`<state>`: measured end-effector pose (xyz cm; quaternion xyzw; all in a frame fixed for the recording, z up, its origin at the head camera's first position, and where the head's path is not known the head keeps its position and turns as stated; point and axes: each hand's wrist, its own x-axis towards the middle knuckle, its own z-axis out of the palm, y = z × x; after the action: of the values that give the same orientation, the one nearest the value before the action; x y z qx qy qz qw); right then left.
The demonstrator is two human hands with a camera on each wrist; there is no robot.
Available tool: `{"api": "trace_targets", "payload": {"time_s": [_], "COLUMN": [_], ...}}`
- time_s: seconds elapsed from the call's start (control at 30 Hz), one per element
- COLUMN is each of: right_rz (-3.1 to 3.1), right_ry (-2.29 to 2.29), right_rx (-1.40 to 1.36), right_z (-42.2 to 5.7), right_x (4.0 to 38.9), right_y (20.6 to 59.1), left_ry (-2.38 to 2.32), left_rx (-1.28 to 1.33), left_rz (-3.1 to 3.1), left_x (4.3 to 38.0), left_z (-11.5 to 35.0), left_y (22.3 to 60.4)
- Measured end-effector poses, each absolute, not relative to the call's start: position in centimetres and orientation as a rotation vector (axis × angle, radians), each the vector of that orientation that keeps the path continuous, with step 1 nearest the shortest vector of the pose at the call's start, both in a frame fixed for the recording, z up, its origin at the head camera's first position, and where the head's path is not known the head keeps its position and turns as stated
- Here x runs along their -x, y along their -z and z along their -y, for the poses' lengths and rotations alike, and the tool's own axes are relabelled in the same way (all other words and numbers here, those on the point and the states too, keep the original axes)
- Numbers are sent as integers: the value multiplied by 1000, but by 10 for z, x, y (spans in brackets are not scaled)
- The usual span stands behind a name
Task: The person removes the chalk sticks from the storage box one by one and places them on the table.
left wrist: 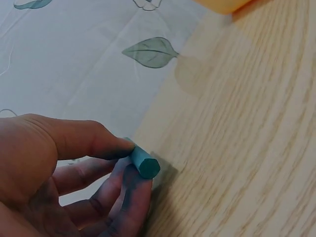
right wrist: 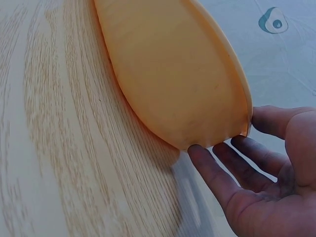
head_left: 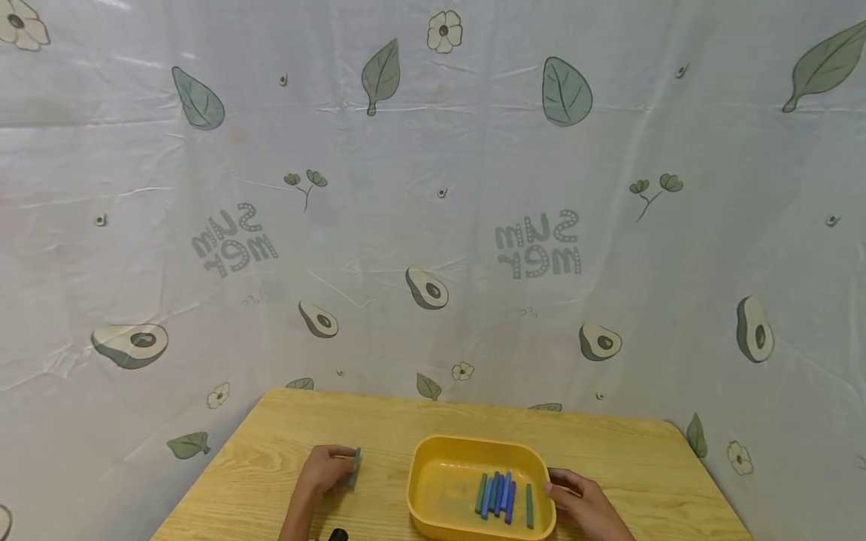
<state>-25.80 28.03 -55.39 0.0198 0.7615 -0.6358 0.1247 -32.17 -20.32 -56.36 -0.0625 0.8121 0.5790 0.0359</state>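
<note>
Between thumb and fingers my left hand point(head_left: 325, 472) pinches a teal chalk stick point(left wrist: 143, 163), six-sided at its end, over the left part of the table. Dark smudges show on these fingers point(left wrist: 136, 192). To the right stands a yellow plastic tub point(head_left: 440, 481) with rounded corners. My right hand point(head_left: 583, 502) grips its right end, thumb at the rim and fingertips against the outer wall. Inside the tub lies a row of several blue, purple and green sticks point(head_left: 497, 496). One green stick point(head_left: 530, 507) lies apart, nearer the right wall.
The wood-grain table point(head_left: 379, 417) ends at a pale sheet point(head_left: 433, 225) printed with leaves and avocados, hanging behind and at both sides. A small black object point(head_left: 338, 534) shows at the bottom edge, near my left forearm.
</note>
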Motion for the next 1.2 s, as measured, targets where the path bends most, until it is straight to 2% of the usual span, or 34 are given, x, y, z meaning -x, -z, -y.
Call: {"api": "trace_targets", "payload": {"time_s": [0.53, 0.93, 1.2], "right_rz": [-2277, -2263, -2254], "right_ry": [1844, 1841, 1838], "right_rx": [-92, -60, -44], "right_z": [-279, -281, -282], "right_x": [259, 258, 257], "right_y": [551, 556, 553], "left_ry": [-1466, -1567, -1497], "left_rx": [154, 182, 35], "left_rz": [-2829, -2688, -2767], "left_x": [321, 315, 312], "left_z": [192, 194, 184], "left_y": [565, 553, 536]}}
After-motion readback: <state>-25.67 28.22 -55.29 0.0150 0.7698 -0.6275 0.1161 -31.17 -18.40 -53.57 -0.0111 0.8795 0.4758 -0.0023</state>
